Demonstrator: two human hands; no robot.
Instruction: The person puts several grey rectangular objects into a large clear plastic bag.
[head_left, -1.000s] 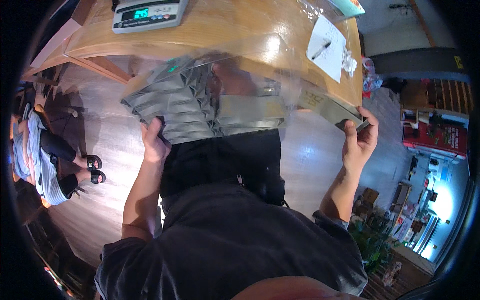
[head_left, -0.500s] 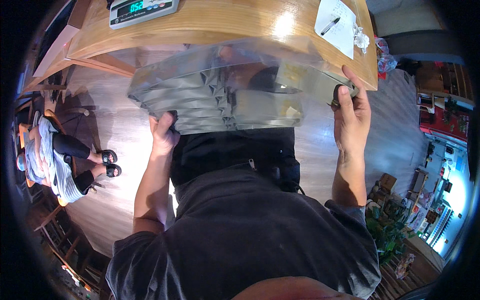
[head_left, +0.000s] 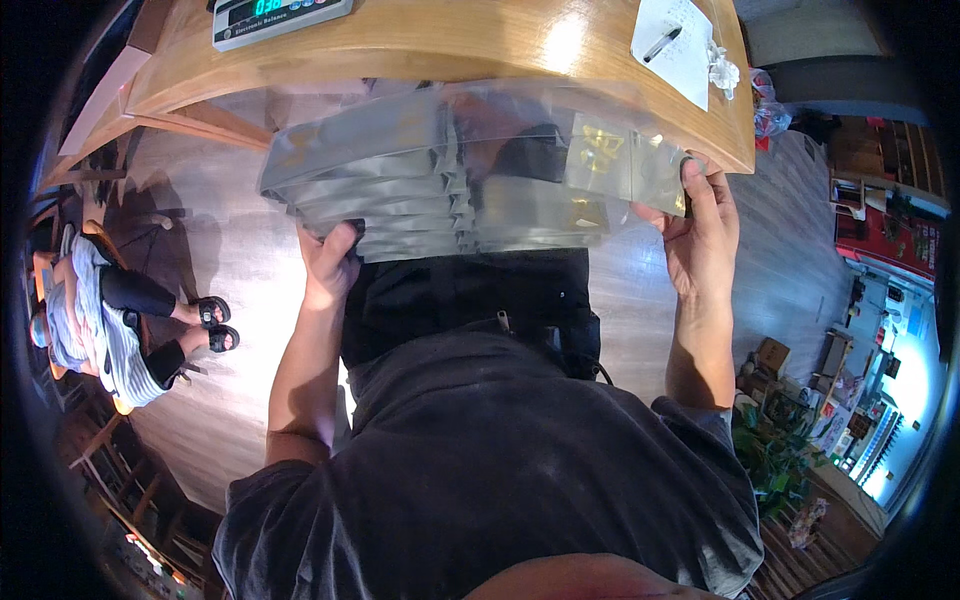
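The head view showed two hands holding shiny things near the top middle of the frame. A stack of grey packs (head_left: pixel 385 215) was there, left of the middle, with clear plastic (head_left: pixel 540 105) spread over the top. The left hand (head_left: pixel 332 262) pinched the lower left corner of the packs, its thumb on top. The right hand (head_left: pixel 703 225) pinched the right end of a gold-marked pack (head_left: pixel 605 160), right of the middle. I could not tell if that pack was inside the plastic.

Behind them, the wooden bench (head_left: pixel 470 55) curved across the top of the frame. A scale (head_left: pixel 300 18) with green lights sat at the upper left. Paper (head_left: pixel 680 80) with a pen (head_left: pixel 662 44) on it lay at the upper right, just beside a crumpled white lump (head_left: pixel 723 72). A person (head_left: pixel 95 310) in black sandals (head_left: pixel 215 312) sat at the left. A plant (head_left: pixel 775 460) was at the lower right.
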